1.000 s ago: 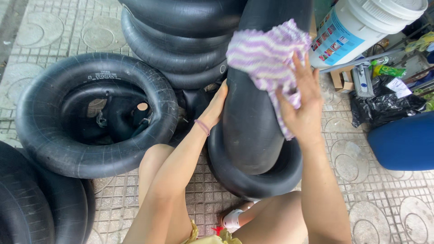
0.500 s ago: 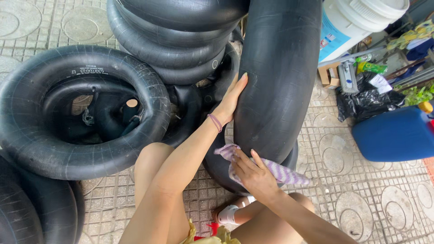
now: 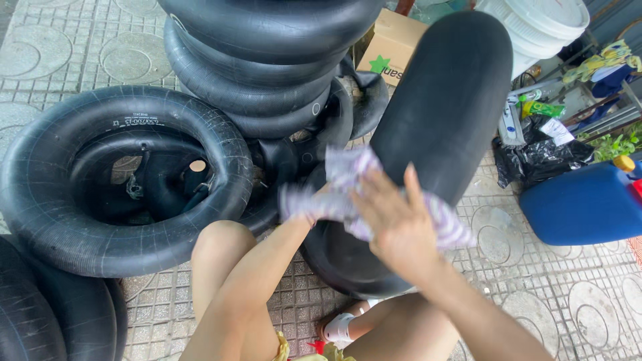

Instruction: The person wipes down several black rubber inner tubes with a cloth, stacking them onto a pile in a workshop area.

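A large black inner tube point(image 3: 441, 113) stands upright between my knees, its lower end on the paving. My right hand point(image 3: 394, 227) lies on a purple-and-white striped cloth point(image 3: 344, 175) and presses it against the tube's lower front, fingers spread. The cloth is blurred with motion. My left arm reaches to the tube's left side, where my left hand point(image 3: 309, 215) is almost wholly covered by the cloth's left end. Whether that hand grips the cloth or rests on the tube is hidden.
A stack of black inner tubes point(image 3: 267, 67) stands behind. Another big tube point(image 3: 120, 180) lies flat at left, with more at the bottom left. At right are a white bucket point(image 3: 542, 27), a blue jerrycan point(image 3: 582, 200), a black bag point(image 3: 535, 160) and a cardboard box point(image 3: 391, 47).
The cloth went from the tube's top down to its base, then up to its lower front. My left hand, earlier flat on the tube's side, is now under the cloth.
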